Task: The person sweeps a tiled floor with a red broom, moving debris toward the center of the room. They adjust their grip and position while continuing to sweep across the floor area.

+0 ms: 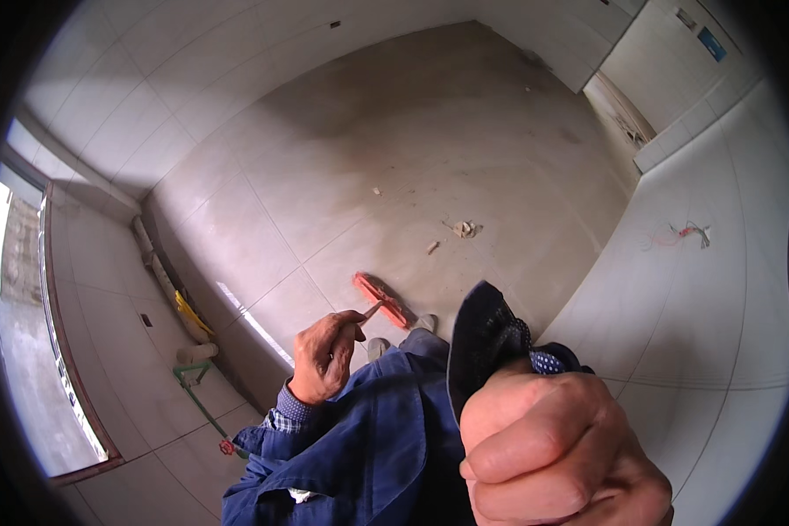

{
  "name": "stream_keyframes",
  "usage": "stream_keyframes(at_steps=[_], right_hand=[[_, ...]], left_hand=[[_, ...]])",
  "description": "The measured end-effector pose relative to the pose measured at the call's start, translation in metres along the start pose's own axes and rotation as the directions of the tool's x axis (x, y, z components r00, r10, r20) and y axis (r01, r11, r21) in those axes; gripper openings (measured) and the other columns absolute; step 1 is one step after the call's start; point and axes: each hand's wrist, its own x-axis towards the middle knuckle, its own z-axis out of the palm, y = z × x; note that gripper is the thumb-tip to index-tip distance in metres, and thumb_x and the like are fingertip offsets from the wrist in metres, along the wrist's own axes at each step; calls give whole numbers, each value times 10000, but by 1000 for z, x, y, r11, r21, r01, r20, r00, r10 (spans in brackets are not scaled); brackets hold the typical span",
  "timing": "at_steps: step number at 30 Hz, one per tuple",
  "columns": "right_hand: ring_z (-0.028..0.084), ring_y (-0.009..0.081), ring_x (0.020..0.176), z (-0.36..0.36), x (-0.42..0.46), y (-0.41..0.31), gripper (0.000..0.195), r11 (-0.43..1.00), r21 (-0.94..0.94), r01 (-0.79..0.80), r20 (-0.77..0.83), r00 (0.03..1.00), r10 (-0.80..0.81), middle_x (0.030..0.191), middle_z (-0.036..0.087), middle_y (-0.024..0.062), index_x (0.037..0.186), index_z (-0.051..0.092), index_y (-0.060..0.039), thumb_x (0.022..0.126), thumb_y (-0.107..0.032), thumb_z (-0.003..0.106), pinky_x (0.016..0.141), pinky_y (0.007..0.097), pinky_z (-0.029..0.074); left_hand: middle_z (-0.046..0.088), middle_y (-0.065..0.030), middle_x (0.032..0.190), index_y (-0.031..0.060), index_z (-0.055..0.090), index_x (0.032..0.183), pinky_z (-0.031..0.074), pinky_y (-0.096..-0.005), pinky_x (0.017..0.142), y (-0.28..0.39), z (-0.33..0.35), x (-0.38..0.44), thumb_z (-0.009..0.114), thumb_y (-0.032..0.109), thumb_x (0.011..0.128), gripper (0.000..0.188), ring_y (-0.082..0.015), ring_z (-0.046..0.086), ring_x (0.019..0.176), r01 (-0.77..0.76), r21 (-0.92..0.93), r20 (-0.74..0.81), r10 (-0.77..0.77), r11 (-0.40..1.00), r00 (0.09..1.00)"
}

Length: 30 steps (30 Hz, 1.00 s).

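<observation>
A broom with a red head (382, 300) stands on the tiled floor (315, 217) just before my shoes. Its thin handle rises into my left hand (325, 355), which is closed around it. My right hand (559, 447) is a fist very near the camera, at the lower right. Whether it holds anything, such as the broom handle's upper end, cannot be seen. Dark blue sleeves cover both arms, with dotted cuffs showing.
Small debris (465, 229) lies on the dusty floor. A pale waste pipe (197, 354), a yellow object (192, 313) and a green water pipe (200, 407) run along the left wall. Loose wires (693, 232) stick out of the right wall. A window is at far left.
</observation>
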Motion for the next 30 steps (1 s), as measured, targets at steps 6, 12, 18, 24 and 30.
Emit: stream_keyframes(at_steps=[6, 12, 18, 24, 30], right_hand=[[534, 190, 502, 0, -17, -3, 150, 898, -245, -366, -119, 930, 347, 750, 579, 67, 776, 501, -77, 902, -65, 581, 502, 352, 484], [593, 184, 698, -36, -226, 124, 213, 293, -260, -920, -62, 319, 946, 829, 628, 112, 1107, 587, -5, 972, -165, 624, 647, 336, 500], [644, 173, 674, -18, -442, 118, 406, -472, -185, -862, -122, -456, 882, 767, 643, 67, 934, 615, -56, 922, -461, 649, 571, 348, 511], [661, 180, 731, 63, -502, 108, 882, -928, 216, -304, 278, -892, 357, 994, 642, 97, 1343, 542, -102, 816, -807, 596, 591, 380, 574], [696, 287, 836, 111, -511, 119, 280, -692, 699, 181, 509, -805, 303, 951, 699, 113, 1023, 522, -82, 985, -331, 646, 766, 505, 591]], left_hand=[[691, -143, 776, -58, 667, 1066, 520, -291, 647, -5, -7, 1, 509, 66, 958, 228, -187, 666, 687, -6, -11, -38, 5, 1000, 999], [652, -189, 854, -21, 660, 1022, 530, -403, 655, -2, -51, -22, 597, -44, 812, 221, -352, 654, 722, 66, 433, -131, -10, 899, 991], [602, -138, 776, 57, 640, 945, 483, -440, 547, 27, -84, -46, 670, 90, 845, 109, -354, 619, 646, 309, 801, -122, -365, 513, 923], [698, -130, 893, 146, 722, 1061, 532, -457, 598, 46, -94, -81, 692, 324, 913, 234, -348, 671, 713, 380, 908, -151, -707, 176, 691], [679, -85, 823, 162, 668, 863, 509, -449, 543, 63, -80, -84, 717, 346, 904, 194, -319, 658, 666, 276, 961, -168, -729, 30, 663]])
